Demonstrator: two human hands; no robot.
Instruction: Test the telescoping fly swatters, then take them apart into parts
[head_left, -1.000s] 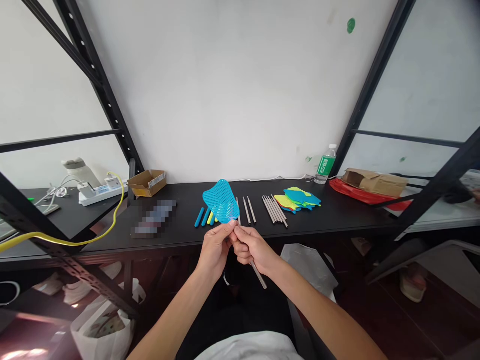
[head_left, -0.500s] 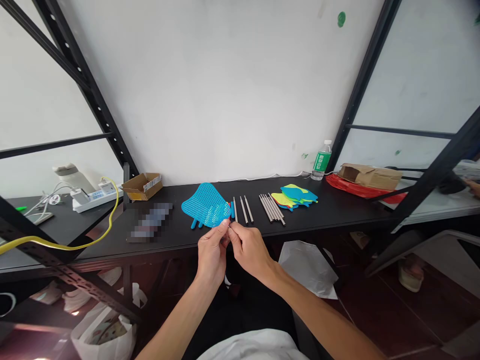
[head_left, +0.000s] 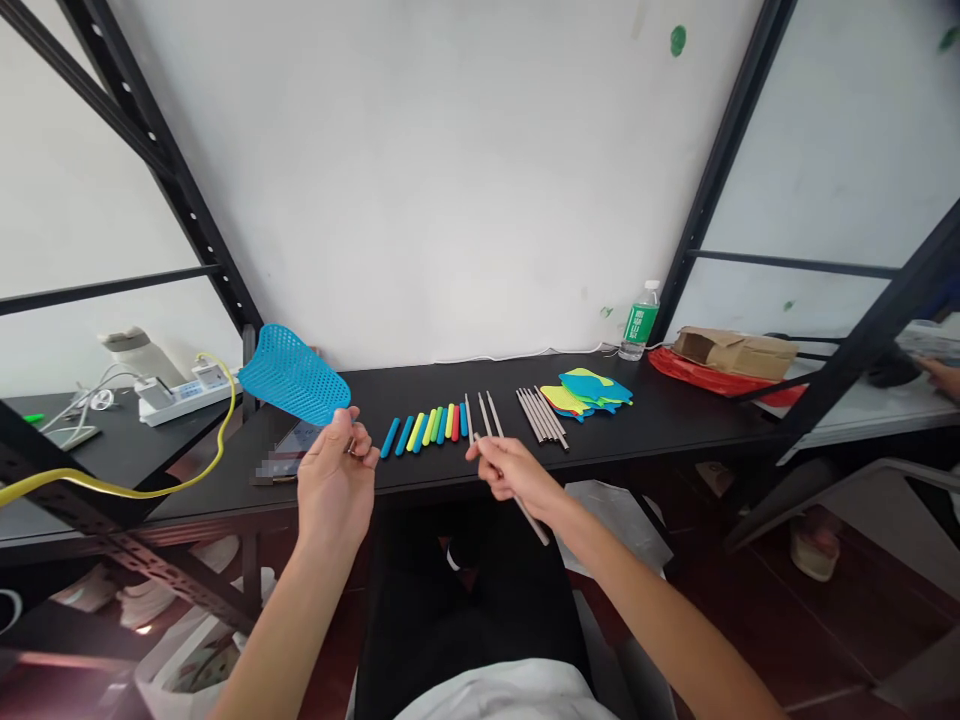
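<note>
My left hand (head_left: pixel 335 480) pinches the neck of a blue mesh fly-swatter head (head_left: pixel 292 376), lifted off to the left above the black table (head_left: pixel 420 480). My right hand (head_left: pixel 510 472) is closed round a thin metal rod (head_left: pixel 529 512) that slants down towards my lap, apart from the head. On the table between my hands lies a row of coloured plastic handles (head_left: pixel 426 428). Beyond my right hand lie a few loose metal rods (head_left: pixel 487 412), a bundle of several more rods (head_left: pixel 541 414) and a stack of coloured swatter heads (head_left: pixel 589 390).
A green-labelled bottle (head_left: pixel 636 322), a red bag under a brown cardboard box (head_left: pixel 735 352) stand at the right. A power strip (head_left: pixel 184 392) and yellow cable (head_left: pixel 150 480) are left. Black shelf struts (head_left: pixel 150 150) frame both sides. Another person's hand (head_left: pixel 943 374) shows far right.
My left hand has pulled the blue swatter head away from the rod and swung it left and up. My right hand stays near the table edge with the rod.
</note>
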